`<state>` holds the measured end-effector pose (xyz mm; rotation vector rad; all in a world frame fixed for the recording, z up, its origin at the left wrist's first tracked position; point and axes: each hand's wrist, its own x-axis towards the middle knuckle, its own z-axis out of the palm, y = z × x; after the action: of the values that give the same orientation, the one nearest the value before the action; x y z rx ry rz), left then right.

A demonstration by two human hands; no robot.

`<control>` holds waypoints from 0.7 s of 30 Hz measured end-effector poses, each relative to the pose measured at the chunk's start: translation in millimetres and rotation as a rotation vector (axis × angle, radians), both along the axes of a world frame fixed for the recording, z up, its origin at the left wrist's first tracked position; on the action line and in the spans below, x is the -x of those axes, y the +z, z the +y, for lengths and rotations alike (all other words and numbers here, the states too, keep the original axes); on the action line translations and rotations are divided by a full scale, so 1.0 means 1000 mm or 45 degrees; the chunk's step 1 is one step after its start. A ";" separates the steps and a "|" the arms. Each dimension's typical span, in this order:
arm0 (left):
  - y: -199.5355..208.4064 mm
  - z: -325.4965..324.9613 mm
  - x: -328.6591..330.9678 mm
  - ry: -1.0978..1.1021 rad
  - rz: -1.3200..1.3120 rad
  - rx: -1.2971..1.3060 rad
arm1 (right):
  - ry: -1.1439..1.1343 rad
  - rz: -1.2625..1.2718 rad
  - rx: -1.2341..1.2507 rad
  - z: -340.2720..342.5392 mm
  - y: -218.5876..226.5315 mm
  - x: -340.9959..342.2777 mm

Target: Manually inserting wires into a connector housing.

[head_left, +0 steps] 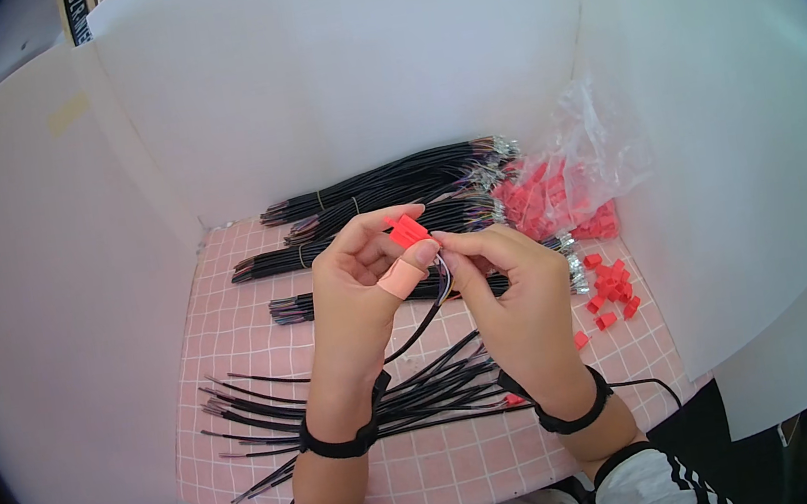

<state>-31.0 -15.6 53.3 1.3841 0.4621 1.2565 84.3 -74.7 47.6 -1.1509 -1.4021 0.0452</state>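
Note:
Between the thumb and fingers of my left hand (344,279) is a small red plastic connector housing (408,231), held above the table. Peach-coloured tape wraps that thumb. My right hand (518,283) pinches thin wires at the connector's lower right edge; its fingertips hide the exact spot. The wires belong to a black multi-core cable (421,330), which curves down to the left below my hands. White and darker cores show where its black jacket ends. Under my wrists, several loose black cables (262,410) are fanned out, and a red connector (513,400) sits among them.
Bundles of black cables (365,188) with shiny terminals lie towards the back. A clear bag of red connectors (557,188) stands at back right, with loose red housings (611,284) nearer me. White panels (341,68) surround the pink checked table (430,470) at the back and sides.

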 end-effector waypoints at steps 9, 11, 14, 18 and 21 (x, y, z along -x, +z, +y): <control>0.000 0.004 0.003 -0.033 -0.129 0.099 | 0.275 0.390 0.099 0.006 -0.001 -0.003; 0.002 0.003 0.003 -0.011 -0.121 0.084 | 0.266 0.369 0.114 0.004 0.002 -0.001; 0.000 0.004 0.005 0.019 -0.060 0.006 | 0.238 0.307 0.087 0.007 0.000 0.000; 0.003 0.002 0.005 0.023 -0.014 -0.023 | 0.187 0.188 0.042 0.005 0.001 -0.001; 0.001 0.002 0.006 0.004 -0.013 -0.059 | 0.164 0.167 0.021 0.006 0.000 0.001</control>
<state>-36.6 -13.9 54.5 1.4153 0.4305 1.2836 83.2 -69.1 47.6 -1.0511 -1.3596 0.2207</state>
